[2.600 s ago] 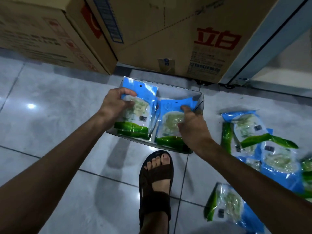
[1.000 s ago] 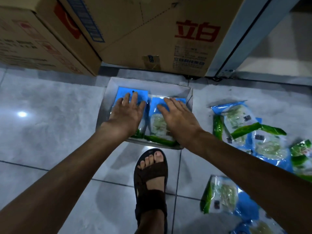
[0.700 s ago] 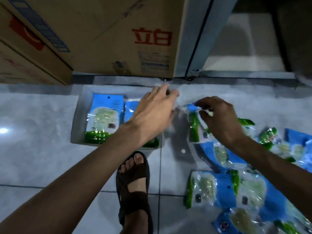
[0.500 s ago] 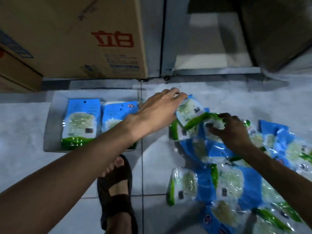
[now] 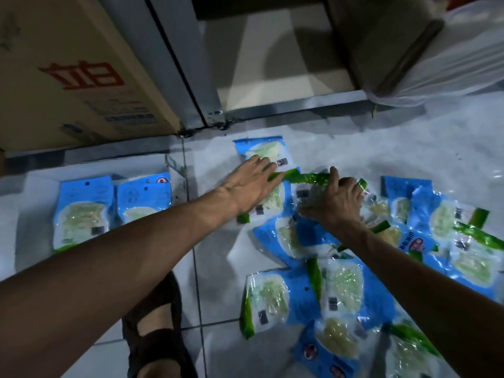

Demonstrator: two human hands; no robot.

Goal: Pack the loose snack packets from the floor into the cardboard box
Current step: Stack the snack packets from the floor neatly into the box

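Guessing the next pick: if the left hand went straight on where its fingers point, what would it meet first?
Probably the farthest packet: the left hand has its fingers over that packet's near part, contact unclear. Past it only bare floor shows, up to the door sill.

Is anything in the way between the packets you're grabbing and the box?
Nothing visible blocks it. The left hand rests on the far packet, and the right hand grips a second packet. Only bare floor and the box's low side wall lie before the box, where two packets already lie.
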